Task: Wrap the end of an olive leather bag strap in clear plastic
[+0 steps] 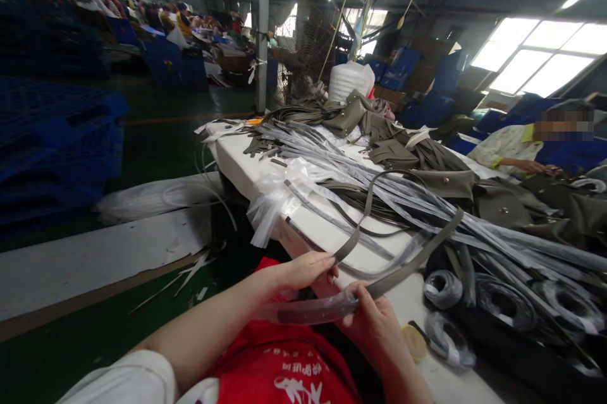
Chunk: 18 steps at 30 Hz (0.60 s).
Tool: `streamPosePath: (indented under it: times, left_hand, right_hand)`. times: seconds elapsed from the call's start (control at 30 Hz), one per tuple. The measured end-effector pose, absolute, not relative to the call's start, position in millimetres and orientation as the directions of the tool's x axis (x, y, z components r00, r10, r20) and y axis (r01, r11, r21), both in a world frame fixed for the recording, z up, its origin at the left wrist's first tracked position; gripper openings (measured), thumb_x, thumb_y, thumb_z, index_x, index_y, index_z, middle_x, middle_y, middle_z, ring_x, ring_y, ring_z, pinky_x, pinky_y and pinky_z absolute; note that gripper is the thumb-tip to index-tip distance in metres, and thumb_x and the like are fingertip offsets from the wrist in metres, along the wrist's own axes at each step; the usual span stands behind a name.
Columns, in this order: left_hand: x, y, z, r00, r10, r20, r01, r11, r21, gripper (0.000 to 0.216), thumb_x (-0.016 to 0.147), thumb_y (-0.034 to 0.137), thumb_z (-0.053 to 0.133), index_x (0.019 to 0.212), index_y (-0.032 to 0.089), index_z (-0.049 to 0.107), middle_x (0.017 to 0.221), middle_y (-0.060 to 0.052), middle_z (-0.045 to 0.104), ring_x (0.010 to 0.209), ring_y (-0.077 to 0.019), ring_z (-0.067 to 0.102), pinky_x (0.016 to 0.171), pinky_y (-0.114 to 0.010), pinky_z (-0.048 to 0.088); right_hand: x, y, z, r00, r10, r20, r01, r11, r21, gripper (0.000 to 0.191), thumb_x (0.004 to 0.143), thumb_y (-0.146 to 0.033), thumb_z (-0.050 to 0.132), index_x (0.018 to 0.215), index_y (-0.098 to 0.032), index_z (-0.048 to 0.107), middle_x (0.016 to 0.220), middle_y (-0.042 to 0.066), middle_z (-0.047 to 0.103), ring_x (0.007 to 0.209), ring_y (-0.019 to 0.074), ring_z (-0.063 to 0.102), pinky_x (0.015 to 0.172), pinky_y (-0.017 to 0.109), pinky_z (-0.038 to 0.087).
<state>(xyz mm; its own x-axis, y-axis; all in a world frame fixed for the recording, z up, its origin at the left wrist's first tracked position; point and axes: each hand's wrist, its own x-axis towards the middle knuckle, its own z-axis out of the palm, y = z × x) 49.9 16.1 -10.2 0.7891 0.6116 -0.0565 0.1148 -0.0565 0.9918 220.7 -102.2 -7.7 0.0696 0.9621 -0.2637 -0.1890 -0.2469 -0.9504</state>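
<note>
While both hands work at lower centre of the frame, entries follow.
Left hand (303, 271): fingers pinched shut on olive strap (403, 265).
Right hand (374, 322): closed around clear plastic sleeve (308, 310), thumb on strap end.
Strap: arcs from hands up over white table (327, 233).
Beyond: sleeved strap pile (427, 202), co-worker (516, 145) upper right.
Risk: judged snagging; thin sleeve bunches or tears if strap twists.
</note>
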Motion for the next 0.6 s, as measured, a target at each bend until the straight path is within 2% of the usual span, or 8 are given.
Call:
streamPosePath:
  times: [0.07, 0.13, 0.23, 0.3, 0.37, 0.43, 0.53, 0.6]
  left_hand:
    - [47.9, 16.4, -9.6, 0.834, 0.547, -0.077, 0.116, -0.037, 0.993, 0.063, 0.088, 0.074, 0.042, 0.083, 0.016, 0.067, 0.072, -0.003, 0.063, 0.063, -0.0149, 0.051, 0.062, -0.026, 0.041]
    - [46.6, 11.3, -6.8, 0.865, 0.492, -0.098, 0.115, -0.004, 0.993, 0.065, 0.084, 0.079, 0.045, 0.080, 0.017, 0.067, 0.072, -0.003, 0.064, 0.064, -0.0160, 0.053, 0.063, -0.027, 0.042]
    - [44.9, -0.4, -2.4, 0.897, 0.416, -0.148, 0.119, 0.093, 0.988, 0.074, 0.088, 0.081, 0.030, 0.076, 0.018, 0.066, 0.065, -0.004, 0.062, 0.062, -0.0175, 0.056, 0.064, -0.028, 0.043]
    - [43.4, -6.4, -1.7, 0.900, 0.413, -0.141, 0.112, 0.094, 0.989, 0.073, 0.088, 0.082, 0.030, 0.073, 0.018, 0.062, 0.060, -0.002, 0.057, 0.058, -0.0161, 0.053, 0.061, -0.027, 0.042]
    - [41.3, -9.6, -3.1, 0.880, 0.465, -0.095, 0.093, 0.026, 0.995, 0.069, 0.086, 0.082, 0.038, 0.074, 0.017, 0.059, 0.058, 0.000, 0.054, 0.055, -0.0141, 0.050, 0.058, -0.025, 0.040]
    - [39.2, -11.1, -5.3, 0.860, 0.507, -0.060, 0.087, -0.030, 0.996, 0.068, 0.088, 0.081, 0.035, 0.077, 0.017, 0.057, 0.058, 0.001, 0.054, 0.053, -0.0130, 0.050, 0.055, -0.024, 0.039]
    - [37.9, -13.1, -8.4, 0.864, 0.490, -0.118, 0.118, 0.031, 0.993, 0.067, 0.088, 0.081, 0.032, 0.077, 0.018, 0.053, 0.057, 0.001, 0.055, 0.049, -0.0123, 0.050, 0.049, -0.023, 0.039]
    - [38.8, -14.5, -10.1, 0.855, 0.488, -0.176, 0.139, 0.111, 0.984, 0.067, 0.087, 0.082, 0.033, 0.080, 0.018, 0.051, 0.058, 0.001, 0.056, 0.045, -0.0120, 0.050, 0.045, -0.023, 0.039]
  right_hand:
    - [220.6, -102.2, 0.9, 0.043, 0.979, -0.199, -0.179, -0.188, -0.966, 0.042, 0.082, -0.061, 0.067, 0.086, -0.020, 0.072, 0.058, 0.003, 0.067, 0.051, 0.0173, 0.058, 0.054, 0.029, 0.048]
    - [217.7, -98.0, 7.8, 0.107, 0.986, -0.127, -0.111, -0.115, -0.987, 0.035, 0.077, -0.054, 0.074, 0.082, -0.019, 0.073, 0.064, 0.004, 0.070, 0.058, 0.0188, 0.062, 0.059, 0.031, 0.051]
    - [214.5, -87.4, 10.0, 0.256, 0.964, -0.076, 0.017, -0.083, -0.996, 0.030, 0.071, -0.047, 0.081, 0.080, -0.019, 0.075, 0.068, 0.004, 0.073, 0.062, 0.0203, 0.065, 0.059, 0.030, 0.051]
    - [216.6, -80.4, 4.5, 0.314, 0.945, -0.086, 0.019, -0.097, -0.995, 0.030, 0.068, -0.043, 0.084, 0.080, -0.018, 0.075, 0.066, 0.003, 0.073, 0.059, 0.0190, 0.063, 0.058, 0.028, 0.050]
    - [221.6, -73.9, -4.4, 0.360, 0.928, -0.095, -0.019, -0.094, -0.995, 0.031, 0.066, -0.043, 0.087, 0.079, -0.018, 0.074, 0.061, 0.001, 0.070, 0.057, 0.0162, 0.060, 0.057, 0.026, 0.049]
    - [226.6, -67.6, -12.8, 0.422, 0.899, -0.119, -0.092, -0.088, -0.992, 0.036, 0.065, -0.048, 0.086, 0.082, -0.019, 0.072, 0.065, -0.001, 0.070, 0.060, 0.0152, 0.061, 0.059, 0.025, 0.049]
    - [226.9, -59.5, -18.0, 0.413, 0.889, -0.198, -0.236, -0.106, -0.966, 0.047, 0.067, -0.059, 0.080, 0.091, -0.019, 0.071, 0.081, 0.003, 0.074, 0.070, 0.0194, 0.067, 0.064, 0.030, 0.055]
    - [221.4, -55.7, -16.0, 0.355, 0.897, -0.262, -0.355, -0.130, -0.926, 0.049, 0.067, -0.058, 0.081, 0.093, -0.018, 0.072, 0.080, 0.004, 0.073, 0.066, 0.0198, 0.066, 0.063, 0.033, 0.055]
